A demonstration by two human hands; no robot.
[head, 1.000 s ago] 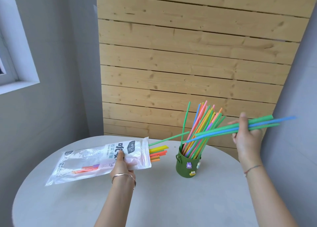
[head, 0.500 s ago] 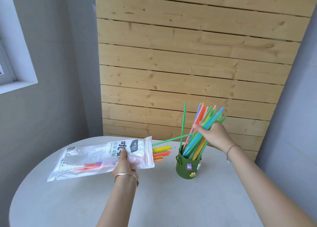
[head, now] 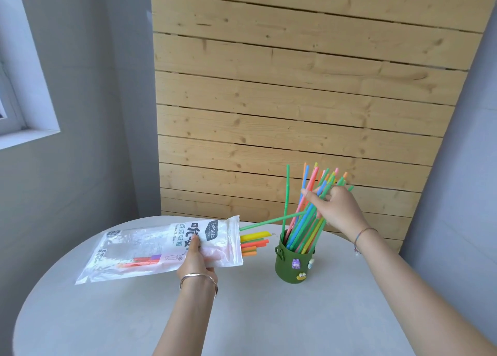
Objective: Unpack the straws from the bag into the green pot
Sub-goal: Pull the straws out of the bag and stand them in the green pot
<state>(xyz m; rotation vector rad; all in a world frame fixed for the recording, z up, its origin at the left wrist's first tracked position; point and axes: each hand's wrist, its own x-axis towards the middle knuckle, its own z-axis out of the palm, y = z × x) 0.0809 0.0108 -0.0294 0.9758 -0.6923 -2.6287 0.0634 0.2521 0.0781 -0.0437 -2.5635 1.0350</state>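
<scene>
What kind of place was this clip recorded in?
Probably a corner of a home or small studio room, not a workshop. Signs: a round grey table against plain grey walls, a panel of pale wooden planks behind it, and a white window frame at left.

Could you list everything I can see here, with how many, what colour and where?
table: one, pale grey, round, under everything.
green pot: one, dark green with small stuck-on figures, standing right of centre on the table.
straws in the pot: a bunch too dense to count, green, blue, pink, orange, yellow, leaning up and right.
bag: one, clear plastic with printed label, lifted at the table's left.
straws in the bag: a few, yellow, orange, green, red, ends poking out of the mouth toward the pot.
wooden panel: one, light planks, behind.
window: one, white frame, far left.
left hand: grips the bag; metal bangle.
right hand: pinches straws above the pot; thread bracelet.
</scene>
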